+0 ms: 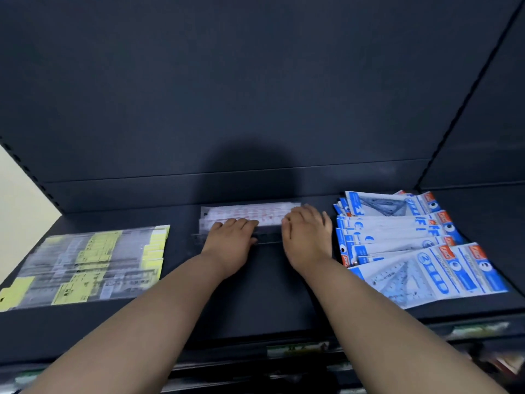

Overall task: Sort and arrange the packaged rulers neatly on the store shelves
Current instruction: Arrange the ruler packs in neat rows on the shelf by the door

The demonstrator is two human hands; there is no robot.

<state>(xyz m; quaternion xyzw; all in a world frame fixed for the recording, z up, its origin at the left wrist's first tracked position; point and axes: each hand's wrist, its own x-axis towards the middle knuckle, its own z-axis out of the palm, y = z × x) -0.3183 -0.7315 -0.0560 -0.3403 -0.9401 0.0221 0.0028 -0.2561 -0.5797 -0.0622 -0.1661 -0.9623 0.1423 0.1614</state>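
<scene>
Shelf (255, 294) carries three groups of packaged rulers. Yellow-labelled packs (91, 263) lie flat toward the left edge, overlapped but roughly squared. Blue-and-white packs (412, 251) sit toward the right edge, fanned and skewed from the back to the front lip. Red-and-white packs (250, 213), the group in hand, lie mid-shelf near the back panel (255, 109), long side parallel to it. Left hand (230, 240) rests over the near long edge of that stack, toward its left end, fingers laid across the top. Right hand (308, 237) covers the right end, fingers spread and fairly flat. Neither hand clasps anything; both press down, palms low. A dark strip (267, 238) runs between the hands along the stack's near edge; cannot tell whether it is another pack or a shelf fitting. Judgement: the step is squaring this stack. To do it well, keep the palms light so the glossy sleeves slide rather than buckle, push the right end leftward against the left hand as a stop, then draw the near edges flush and parallel to the back panel. Risk: the right wrist is just beside the blue-and-white fan and could nudge it further askew; that fan looks like the next to need straightening.
</scene>
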